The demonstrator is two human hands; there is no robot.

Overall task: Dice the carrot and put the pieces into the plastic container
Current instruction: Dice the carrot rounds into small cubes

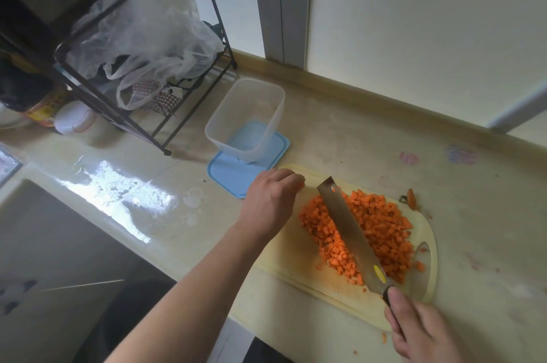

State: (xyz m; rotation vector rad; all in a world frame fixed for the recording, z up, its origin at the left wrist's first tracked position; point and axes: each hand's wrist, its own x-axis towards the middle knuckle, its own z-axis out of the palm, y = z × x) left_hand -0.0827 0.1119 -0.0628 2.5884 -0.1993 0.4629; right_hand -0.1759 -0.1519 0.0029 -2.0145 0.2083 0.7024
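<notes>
Gripping the dark handle of a cleaver (349, 232), the right hand (423, 330) sits at about five o'clock in the head view, its fingers curled round the handle in a closed grip and the thumb lying along the top near the blade's heel. The broad steel blade runs from that hand up toward eleven o'clock, lying across a heap of diced carrot (381, 226), with orange cubes showing on both sides of it. The heap rests on a pale yellow cutting board (284, 256) on the bench (473, 214), the board stretching from the centre toward four o'clock. A few stray cubes lie on the board's right end and on the bench near the front edge.

The left hand (270, 200) reaches in from seven o'clock, knuckles up, its fingers bent over the far left corner of the board; whether they clasp the edge or only rest on it I cannot tell, so the state of that grip stays unsure. It is just beside the heap, not touching the blade.

At about eleven o'clock from the board stands the plastic container (245, 117), clear and with no carrot in it, set on its blue lid (233, 176), which lies flat on the bench. A carrot end (411, 198) lies on the bench just off the board's far edge, at two o'clock from the heap. A black wire rack (130, 72) holding crumpled plastic bags (148, 28) stands at ten o'clock.
</notes>
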